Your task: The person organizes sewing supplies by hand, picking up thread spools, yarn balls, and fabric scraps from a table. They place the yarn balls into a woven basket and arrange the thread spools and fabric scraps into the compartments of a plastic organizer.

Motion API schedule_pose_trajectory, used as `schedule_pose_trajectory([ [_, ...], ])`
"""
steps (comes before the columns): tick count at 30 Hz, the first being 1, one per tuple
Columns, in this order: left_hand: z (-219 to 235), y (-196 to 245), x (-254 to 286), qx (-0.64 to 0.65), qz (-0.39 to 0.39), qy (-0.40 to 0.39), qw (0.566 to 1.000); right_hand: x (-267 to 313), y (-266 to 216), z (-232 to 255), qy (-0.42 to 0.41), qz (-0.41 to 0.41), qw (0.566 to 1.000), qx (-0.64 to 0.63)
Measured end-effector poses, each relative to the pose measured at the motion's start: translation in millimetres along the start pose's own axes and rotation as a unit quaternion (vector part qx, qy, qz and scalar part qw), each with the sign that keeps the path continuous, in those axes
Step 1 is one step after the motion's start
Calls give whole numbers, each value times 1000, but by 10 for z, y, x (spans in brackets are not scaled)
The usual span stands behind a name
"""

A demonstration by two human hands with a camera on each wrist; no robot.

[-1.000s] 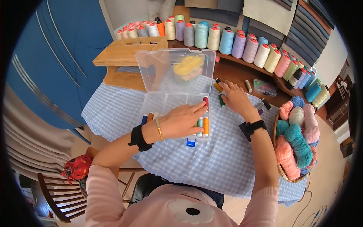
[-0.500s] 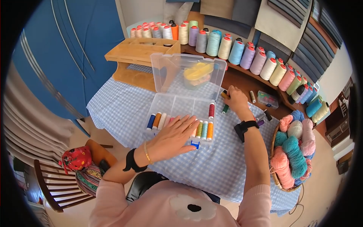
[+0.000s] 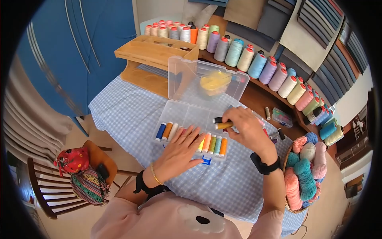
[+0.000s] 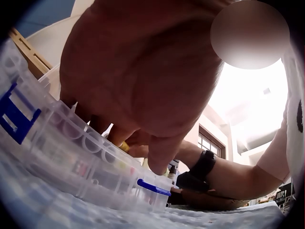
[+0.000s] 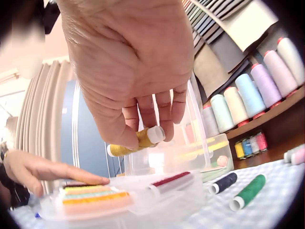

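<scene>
My right hand (image 3: 248, 129) pinches a golden-yellow thread spool (image 3: 223, 126) between thumb and fingers, above the right part of a clear compartment box (image 3: 187, 109). A black spool (image 3: 217, 120) shows alongside it at the fingertips in the head view. My left hand (image 3: 181, 149) lies with fingers extended over the box's front row, its fingertips on the spools. To its left in that row is a blue spool (image 3: 160, 131); to its right, an orange spool (image 3: 223, 147). A crimson spool (image 5: 171, 180) lies behind them in the right wrist view.
A green spool (image 5: 250, 192) and a dark spool (image 5: 224, 182) lie on the checked cloth beside the box. The clear lid (image 3: 183, 79) stands raised. A yarn basket (image 3: 287, 157) is at right, a wooden organizer (image 3: 147, 77) at back left, and large thread cones (image 3: 258, 69) line the shelf.
My right hand has picked up the golden-yellow spool from the cloth and brought it left over the box. My left hand drew back from the crimson spool to the front row. The head view shifted.
</scene>
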State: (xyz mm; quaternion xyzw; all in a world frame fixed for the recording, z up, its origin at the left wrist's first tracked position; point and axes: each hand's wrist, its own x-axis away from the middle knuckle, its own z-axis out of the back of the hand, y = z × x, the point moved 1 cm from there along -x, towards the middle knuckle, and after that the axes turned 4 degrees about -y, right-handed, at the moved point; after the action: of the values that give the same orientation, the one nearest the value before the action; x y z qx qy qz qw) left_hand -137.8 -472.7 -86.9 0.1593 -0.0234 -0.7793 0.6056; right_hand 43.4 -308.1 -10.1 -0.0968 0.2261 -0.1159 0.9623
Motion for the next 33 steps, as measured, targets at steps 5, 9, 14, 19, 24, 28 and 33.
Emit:
schedule_pose_trajectory([
  [5,66,6,30,21,2,-15,1000,-170,137,-227,-53,55,997,15],
  [9,69,-5,52,29,5,-24,999,-239,207,-282,-83,63,994,-16],
  [14,79,-9,54,49,11,-30,998,-225,182,-346,-41,30,999,-12],
  [19,124,-10,36,58,2,-43,997,-126,156,-353,-51,45,997,-20],
  [24,165,-4,34,65,13,-61,996,-28,191,74,83,-2,996,-45],
  [28,151,-6,40,65,16,-64,996,184,574,200,90,-161,971,151],
  [33,157,-28,49,64,18,-67,996,654,1292,-290,-62,-272,924,262],
])
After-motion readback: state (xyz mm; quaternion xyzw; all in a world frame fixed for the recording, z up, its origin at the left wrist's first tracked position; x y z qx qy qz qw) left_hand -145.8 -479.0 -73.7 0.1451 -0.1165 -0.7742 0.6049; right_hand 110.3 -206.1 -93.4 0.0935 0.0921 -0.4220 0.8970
